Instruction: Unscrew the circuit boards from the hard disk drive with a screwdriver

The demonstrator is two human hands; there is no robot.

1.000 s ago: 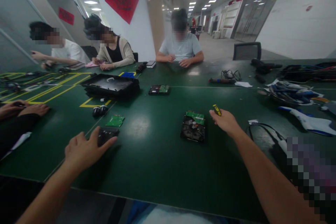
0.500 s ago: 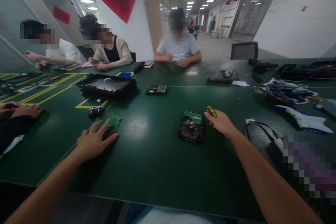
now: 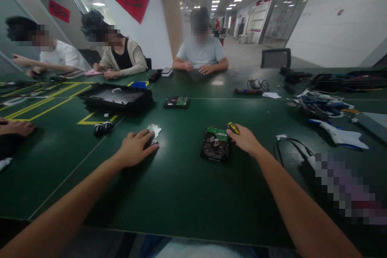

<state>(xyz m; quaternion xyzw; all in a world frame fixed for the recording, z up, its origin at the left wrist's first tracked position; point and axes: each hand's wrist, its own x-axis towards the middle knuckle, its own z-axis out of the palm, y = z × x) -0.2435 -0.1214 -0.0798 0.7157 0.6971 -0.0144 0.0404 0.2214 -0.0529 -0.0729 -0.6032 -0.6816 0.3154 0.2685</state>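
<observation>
My left hand lies palm down on the green table, its fingers spread over a small dark part. A small circuit board pokes out past the fingertips and glints in the light. My right hand is closed around a yellow and black screwdriver. It sits just right of an opened hard drive, which shows its platter and has a green board at its far end. The screwdriver's tip is hidden.
A black tray and two small dark knobs sit to the left, and another drive lies further back. Cables and a blurred object are at my right. Three people sit across; another person's hand rests at far left.
My left hand has slid to the right across the table, bringing the dark part and the small board with it. My right hand has stayed beside the hard drive with the screwdriver.
</observation>
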